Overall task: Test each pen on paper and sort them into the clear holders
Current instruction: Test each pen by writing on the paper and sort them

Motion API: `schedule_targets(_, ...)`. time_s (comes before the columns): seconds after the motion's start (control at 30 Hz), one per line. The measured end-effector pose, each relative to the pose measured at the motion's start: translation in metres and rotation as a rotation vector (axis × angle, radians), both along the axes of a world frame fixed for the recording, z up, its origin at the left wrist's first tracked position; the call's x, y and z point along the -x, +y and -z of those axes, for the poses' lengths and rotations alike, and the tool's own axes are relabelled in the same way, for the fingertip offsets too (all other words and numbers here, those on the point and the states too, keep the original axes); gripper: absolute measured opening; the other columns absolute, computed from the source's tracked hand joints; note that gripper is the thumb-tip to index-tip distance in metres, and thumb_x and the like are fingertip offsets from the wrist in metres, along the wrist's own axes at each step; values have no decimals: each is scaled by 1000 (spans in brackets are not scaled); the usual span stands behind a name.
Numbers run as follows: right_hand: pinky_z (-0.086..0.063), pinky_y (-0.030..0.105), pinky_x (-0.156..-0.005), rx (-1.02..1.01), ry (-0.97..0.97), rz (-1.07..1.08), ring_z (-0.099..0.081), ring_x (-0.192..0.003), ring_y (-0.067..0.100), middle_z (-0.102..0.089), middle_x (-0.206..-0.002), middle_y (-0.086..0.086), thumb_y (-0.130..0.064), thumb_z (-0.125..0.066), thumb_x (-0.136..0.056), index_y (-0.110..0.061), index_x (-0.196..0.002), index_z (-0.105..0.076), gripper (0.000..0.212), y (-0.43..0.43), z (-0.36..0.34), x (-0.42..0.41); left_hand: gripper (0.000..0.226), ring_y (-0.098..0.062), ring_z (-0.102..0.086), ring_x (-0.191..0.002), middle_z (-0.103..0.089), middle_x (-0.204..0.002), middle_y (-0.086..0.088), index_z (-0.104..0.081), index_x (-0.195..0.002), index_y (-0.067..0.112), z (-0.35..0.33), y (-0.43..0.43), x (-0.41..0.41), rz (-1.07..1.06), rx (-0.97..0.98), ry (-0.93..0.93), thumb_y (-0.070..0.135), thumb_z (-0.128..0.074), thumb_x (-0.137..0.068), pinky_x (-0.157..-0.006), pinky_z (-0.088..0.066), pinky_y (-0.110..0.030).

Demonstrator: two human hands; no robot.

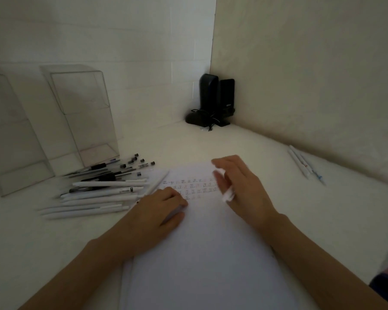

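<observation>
White paper stack [211, 253] lies on the pale desk [323, 220], directly in front of the person.

Left hand [157, 211]: palm down on the sheet's left edge, fingers loosely bent, fingertips pressing the paper. It holds nothing.

Right hand [244, 186]: above the top right of the sheet, motion-blurred. Fingers [220, 182] mostly extended, with one white pen [228, 195] held between them. One end of it pokes out below the fingers. The exact grip cannot be made out.

Counts:
- Clear holders: 2, upright at far left, one [83, 113] nearer the middle, one [11, 135] at the frame edge. No pens visible inside either.
- Pen pile [103, 186]: just beside the paper on its left. White barrels lie in front, clear and black-grip barrels behind. They overlap, so the exact number cannot be told.
- Pens along the right wall [302, 164]: 3, white, well apart from the pile.
- Black speakers [217, 97]: 2, in the far corner, cable in front.

Writing: about four rows of "正" [188, 186] across the top of the sheet, in black and red ink. One white pen in the pile has a barrel label, and one speaker has a logo. Both are too small to read.
</observation>
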State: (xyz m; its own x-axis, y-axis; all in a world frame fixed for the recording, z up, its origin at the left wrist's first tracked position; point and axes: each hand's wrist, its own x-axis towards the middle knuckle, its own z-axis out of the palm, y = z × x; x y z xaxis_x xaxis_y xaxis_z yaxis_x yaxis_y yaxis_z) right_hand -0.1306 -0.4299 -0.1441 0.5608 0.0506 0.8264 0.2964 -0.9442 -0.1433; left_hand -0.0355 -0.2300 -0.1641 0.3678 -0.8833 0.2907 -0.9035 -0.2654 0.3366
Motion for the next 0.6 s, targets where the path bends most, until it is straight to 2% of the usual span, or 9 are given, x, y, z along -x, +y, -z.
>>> schedule_targets(0.1, -44, 20, -58, -215, -99, -21, -53, -65, 14, -58, -86, 7, -16, -34, -92, 3, -101, -59, 33, -1, -10, 10, 48, -8, -49, -106, -53, -119, 8, -58, -116, 23, 2, -2, 5, 8, -3, -21, 50, -31, -87, -92, -37, -26)
schedule_targets(0.17, -44, 26, -49, -309, -93, 74, -55, -55, 13, -61, -68, 6, -33, -28, -97, -1, -88, -62, 48, -2, -14, 13, 51, -5, -44, -114, -50, -126, 8, -55, -121, 24, 3, -4, 9, 54, -15, -27, 56, -32, -89, -98, -32, -22)
schedule_targets(0.2, -43, 24, -46, -407, -32, 92, -57, -52, 9, -61, -59, 4, -46, -26, -97, -4, -82, -64, 59, -1, -14, 14, 54, -3, -40, -117, -47, -130, 9, -52, -125, 25, 4, -4, 10, 72, -32, -18, 59, -29, -89, -101, -30, -22)
schedule_targets(0.27, -47, 20, -51, -700, 127, 26, -62, -55, 5, -65, -59, -1, -60, -37, -91, -14, -79, -68, 56, 1, -14, 12, 57, 0, -35, -121, -42, -134, 11, -47, -130, 27, 3, -5, 13, 88, -63, 7, 59, -25, -88, -104, -27, -22)
schedule_targets(0.33, -53, 25, -57, -745, 237, 7, -64, -62, 5, -68, -68, -4, -47, -56, -87, -21, -82, -67, 28, 0, -11, 8, 57, 1, -32, -122, -40, -136, 11, -45, -132, 27, 2, -6, 14, 88, -72, 7, 57, -25, -88, -105, -25, -21)
schedule_targets(0.4, -48, 20, -53, -746, 312, 10, -58, -57, 2, -63, -65, -6, -26, -68, -84, -17, -80, -62, 11, -1, -7, 3, 56, 2, -29, -122, -39, -137, 12, -44, -133, 27, 0, -6, 15, 78, -94, 3, 56, -26, -87, -104, -21, -16)
schedule_targets(0.47, -41, 19, -50, -890, 364, -64, -52, -50, 5, -59, -58, -1, -12, -66, -85, -12, -76, -56, 13, 0, -3, 0, 57, 1, -31, -121, -41, -136, 10, -45, -132, 26, 1, -6, 15, 84, -92, -8, 56, -26, -88, -103, -23, -17)
schedule_targets(0.53, -43, 20, -52, -990, 429, -161, -56, -53, 8, -63, -59, 2, -6, -60, -87, -11, -78, -58, 10, 2, 0, -2, 55, -1, -33, -122, -42, -136, 8, -45, -132, 28, 1, -6, 15, 95, -89, -18, 56, -26, -89, -104, -27, -23)
schedule_targets(0.6, -43, 16, -56, -947, 477, -175, -57, -59, 6, -65, -66, 2, -10, -65, -85, -10, -78, -61, 8, 5, 1, -4, 52, -1, -30, -125, -39, -139, 10, -43, -133, 32, 3, -7, 15, 115, -101, -28, 55, -27, -89, -105, -24, -22)
